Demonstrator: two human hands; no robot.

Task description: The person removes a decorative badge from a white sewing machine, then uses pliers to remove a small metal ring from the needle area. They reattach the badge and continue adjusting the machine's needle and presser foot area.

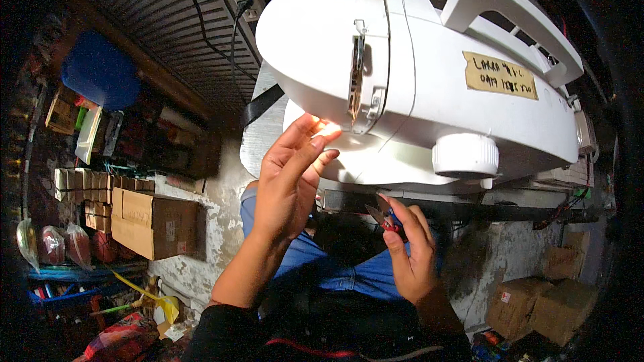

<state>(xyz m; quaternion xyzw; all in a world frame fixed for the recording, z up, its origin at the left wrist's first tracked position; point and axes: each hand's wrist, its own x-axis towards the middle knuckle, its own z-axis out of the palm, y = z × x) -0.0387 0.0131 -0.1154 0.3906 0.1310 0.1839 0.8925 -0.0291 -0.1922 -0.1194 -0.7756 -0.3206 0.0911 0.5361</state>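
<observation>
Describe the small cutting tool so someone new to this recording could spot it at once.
Start at the big white sewing machine across the upper right, then drop below and left of its round, ribbed white knob to the person's bare right hand. It holds small snips with pointed metal blades, spread apart; red and blue handle parts set them off from the machine.

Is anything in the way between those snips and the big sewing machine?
Nothing visible blocks the way from the snips, in the right hand, to the white sewing machine; the left hand is off to the left.
</observation>
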